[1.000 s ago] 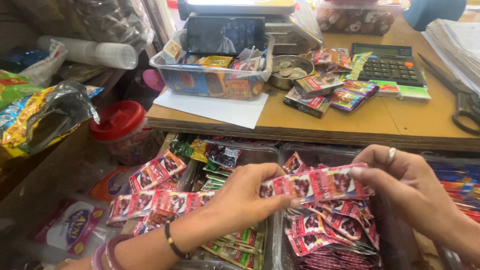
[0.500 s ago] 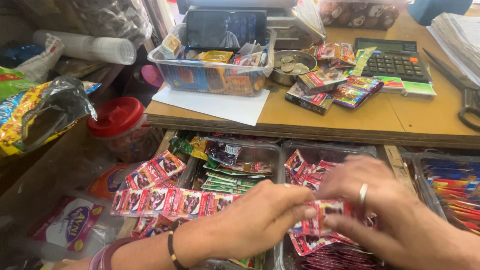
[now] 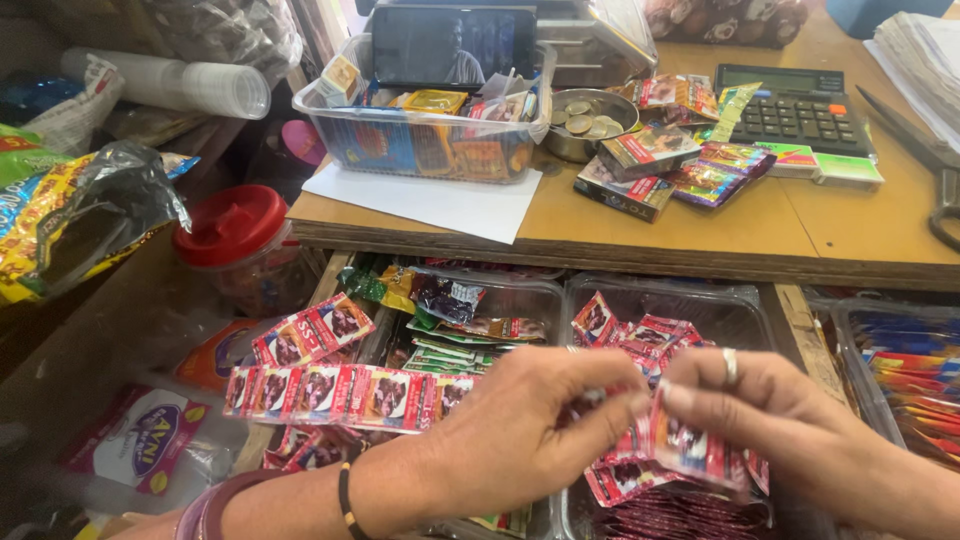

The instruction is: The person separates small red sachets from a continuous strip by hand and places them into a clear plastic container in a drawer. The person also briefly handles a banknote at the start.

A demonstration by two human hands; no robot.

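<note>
Now the strip of red-and-white foil sachets (image 3: 680,445) sits pinched between both hands at near centre, over the clear plastic tray of matching sachets (image 3: 740,312): left hand (image 3: 520,440) closed with fingertips on the strip's left end, right hand (image 3: 790,430) closed on its right end, ring showing. A second ago the strip was held flat and higher, stretched wide; since then the hands have dropped and drawn together, so it reads as a tear or fold under way. Further out: a long loose sachet strip (image 3: 340,395) left, a red-lidded plastic jar (image 3: 235,235) far left, a black calculator (image 3: 795,105) on the wooden counter (image 3: 850,225).
</note>
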